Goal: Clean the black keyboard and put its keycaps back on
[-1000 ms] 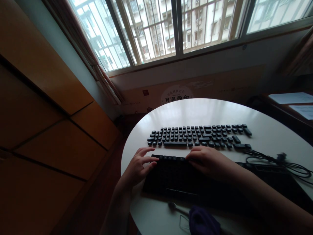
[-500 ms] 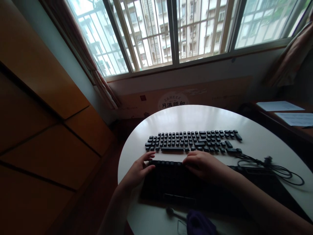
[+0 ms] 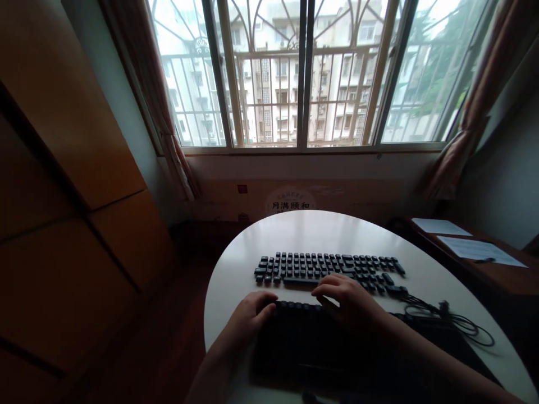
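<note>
Clock positions are being read from the middle of the keyboard [image 3: 303,348], with 12 toward the window [image 3: 269,101]. The keyboard is being supported on the white table [image 3: 320,230], its near part being lost in shadow. At 10 o'clock, its far corner is being touched by the left hand [image 3: 256,314], thumb and forefinger being held close together; whether a key is being gripped cannot be told. At 12, the right hand [image 3: 345,297] is being held open over the far edge, beside the short key row [image 3: 298,306]. Beyond, loose keys [image 3: 328,266] are being displayed in rows, partly hidden by that hand. A coiled cable [image 3: 457,322] is being shown at 2, and papers [image 3: 482,250] are being borne by a side table [image 3: 501,275] farther out.
</note>
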Available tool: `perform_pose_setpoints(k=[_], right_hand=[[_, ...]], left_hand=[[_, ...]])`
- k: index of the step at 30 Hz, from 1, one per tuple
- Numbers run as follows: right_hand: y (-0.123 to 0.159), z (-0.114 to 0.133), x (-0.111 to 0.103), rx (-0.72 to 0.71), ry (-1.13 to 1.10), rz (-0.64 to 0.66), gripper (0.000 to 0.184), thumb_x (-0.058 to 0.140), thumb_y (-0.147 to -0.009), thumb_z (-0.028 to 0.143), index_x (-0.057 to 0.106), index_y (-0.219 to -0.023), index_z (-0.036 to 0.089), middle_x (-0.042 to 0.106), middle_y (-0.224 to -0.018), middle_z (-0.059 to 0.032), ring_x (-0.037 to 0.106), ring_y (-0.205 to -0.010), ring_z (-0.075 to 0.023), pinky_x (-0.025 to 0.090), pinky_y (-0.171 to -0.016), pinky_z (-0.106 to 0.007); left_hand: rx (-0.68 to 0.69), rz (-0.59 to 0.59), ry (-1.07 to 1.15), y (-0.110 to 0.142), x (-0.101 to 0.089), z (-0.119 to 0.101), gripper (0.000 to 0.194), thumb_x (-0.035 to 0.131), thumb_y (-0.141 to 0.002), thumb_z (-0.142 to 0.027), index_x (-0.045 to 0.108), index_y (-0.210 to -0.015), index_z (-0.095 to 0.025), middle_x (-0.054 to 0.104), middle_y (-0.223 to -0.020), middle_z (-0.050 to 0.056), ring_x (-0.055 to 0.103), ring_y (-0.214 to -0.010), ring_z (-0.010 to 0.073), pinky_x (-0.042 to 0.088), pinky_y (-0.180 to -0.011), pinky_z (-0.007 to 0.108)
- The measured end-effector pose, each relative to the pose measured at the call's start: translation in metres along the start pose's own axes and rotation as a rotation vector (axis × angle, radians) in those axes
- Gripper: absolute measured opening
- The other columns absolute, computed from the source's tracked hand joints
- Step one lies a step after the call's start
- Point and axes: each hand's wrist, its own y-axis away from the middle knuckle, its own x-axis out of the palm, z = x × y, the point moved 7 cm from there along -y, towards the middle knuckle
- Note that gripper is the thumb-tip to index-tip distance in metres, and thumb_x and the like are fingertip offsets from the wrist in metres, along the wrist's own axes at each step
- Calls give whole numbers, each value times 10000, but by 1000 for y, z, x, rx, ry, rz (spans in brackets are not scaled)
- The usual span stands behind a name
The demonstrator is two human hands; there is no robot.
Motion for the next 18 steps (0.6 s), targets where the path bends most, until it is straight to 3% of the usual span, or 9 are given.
perform_pose_setpoints(k=[4,11,14,18], right_hand=[[-55,-5,4,-35,67,-13,172,610,-894,139,753,-872,232,745,-856,-42,649,-828,-202,478,-764,-324],[-167,-67,47,118,83,101,199,656,-829,122,789,-935,226,780,-925,-34,693,-863,-191,497,-812,-301],[-189,-80,71,119,67,211,218,671,-778,95,800,-880,236,787,-881,-11,708,-814,-172,502,-773,-265],[-197,-92,91,142,53,331,201,682,-752,118,806,-860,233,793,-877,-8,717,-811,-173,508,-766,-255]], left_hand=[[27,-29,-37,-4,-1,4,289,644,-831,-290,708,-1097,-200,697,-1164,93,611,-1138,280,447,-1030,388],[70,-44,-132,-4,-1,3,232,610,-847,-274,723,-1040,-215,701,-1119,78,603,-1094,260,445,-992,362],[94,-63,-152,-5,0,5,217,596,-855,-267,721,-1025,-215,706,-1092,77,605,-1073,257,449,-971,360],[122,-57,-180,-6,1,5,197,594,-863,-286,714,-1001,-215,706,-1070,87,599,-1060,269,449,-957,377]])
